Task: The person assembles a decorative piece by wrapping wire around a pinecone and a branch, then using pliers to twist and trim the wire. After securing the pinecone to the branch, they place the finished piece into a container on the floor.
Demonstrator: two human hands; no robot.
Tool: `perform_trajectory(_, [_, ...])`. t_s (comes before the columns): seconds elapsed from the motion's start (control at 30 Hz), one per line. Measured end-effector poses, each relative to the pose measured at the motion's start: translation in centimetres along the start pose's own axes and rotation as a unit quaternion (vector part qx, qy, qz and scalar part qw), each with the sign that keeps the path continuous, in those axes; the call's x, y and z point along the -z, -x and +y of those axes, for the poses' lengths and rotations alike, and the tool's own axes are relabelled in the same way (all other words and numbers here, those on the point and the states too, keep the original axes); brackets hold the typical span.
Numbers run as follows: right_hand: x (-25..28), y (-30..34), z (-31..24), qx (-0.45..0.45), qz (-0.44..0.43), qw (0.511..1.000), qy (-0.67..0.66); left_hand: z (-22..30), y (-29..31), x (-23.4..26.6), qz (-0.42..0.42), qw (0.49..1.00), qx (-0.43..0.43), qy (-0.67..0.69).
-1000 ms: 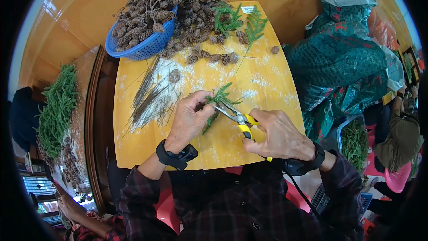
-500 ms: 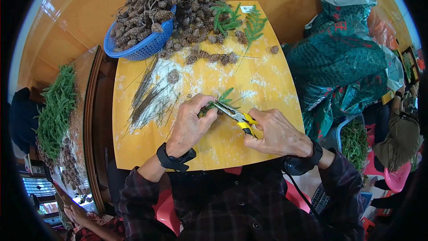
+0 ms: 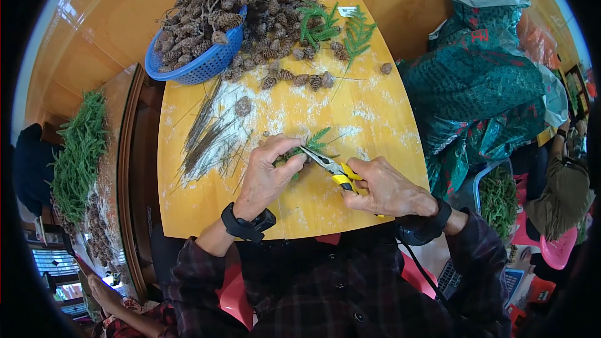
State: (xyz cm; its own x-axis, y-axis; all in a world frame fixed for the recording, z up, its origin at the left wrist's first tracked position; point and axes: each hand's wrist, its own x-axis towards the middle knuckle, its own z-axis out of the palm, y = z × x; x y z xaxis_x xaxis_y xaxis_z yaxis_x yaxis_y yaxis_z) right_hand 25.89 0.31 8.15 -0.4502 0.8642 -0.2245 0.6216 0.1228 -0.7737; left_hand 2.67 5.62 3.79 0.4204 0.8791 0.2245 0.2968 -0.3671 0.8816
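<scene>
Near the front of the yellow table point(image 3: 391, 141), my left hand point(image 3: 263, 172) is closed with thumb and fingers pinching a small green artificial pine sprig point(image 3: 318, 138). My right hand point(image 3: 395, 189) grips long-nose pliers point(image 3: 343, 180) with yellow and black handles. The jaws of the pliers reach to the left fingertips, at the base of the sprig. What exactly lies between the jaws is hidden by fingers and greenery. Thin dark wire stems point(image 3: 206, 144) lie in a bundle left of my left hand, with a single pinecone point(image 3: 243, 107) beside them.
A blue basket point(image 3: 210, 66) heaped with pinecones stands at the back left, more cones spilling beside it. Two green sprigs point(image 3: 358, 34) lie at the back right. Large green plastic bags point(image 3: 469, 87) crowd the right side. Left, a side table holds greenery point(image 3: 81, 156); another person's arm point(image 3: 116, 300) shows below.
The sprig has tilted a little to the right in my left fingers, and the pliers have shifted very slightly. Both hands stay in nearly the same place.
</scene>
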Motion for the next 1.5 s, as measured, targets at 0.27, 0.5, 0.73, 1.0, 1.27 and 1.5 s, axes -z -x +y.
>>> perform_trajectory(0.27, [0.8, 0.3, -0.3, 0.042, 0.050, 0.995, 0.074, 0.2, -0.5, 1.2, -0.035, 0.968, 0.154, 0.197])
perform_trajectory(0.5, [0.9, 0.7, 0.8, 0.108, 0.200, 0.934, 0.274, 0.2, -0.5, 2.3, -0.110, 0.960, 0.191, 0.173])
perform_trajectory(0.73, [1.2, 0.2, 1.9, 0.163, 0.199, 0.900, 0.351, 0.8, -0.5, 2.3, -0.145, 0.950, 0.192, 0.201])
perform_trajectory(1.0, [1.3, 0.0, 2.3, 0.172, 0.183, 0.891, 0.378, 0.7, -0.7, 2.2, -0.143, 0.948, 0.195, 0.205])
perform_trajectory(1.27, [1.0, -0.1, 2.0, 0.178, 0.183, 0.884, 0.392, 0.6, -0.5, 2.2, -0.147, 0.950, 0.197, 0.194])
perform_trajectory(1.5, [0.9, 0.1, 2.1, 0.156, 0.145, 0.881, 0.423, 1.0, -0.8, 2.4, -0.171, 0.963, 0.167, 0.127])
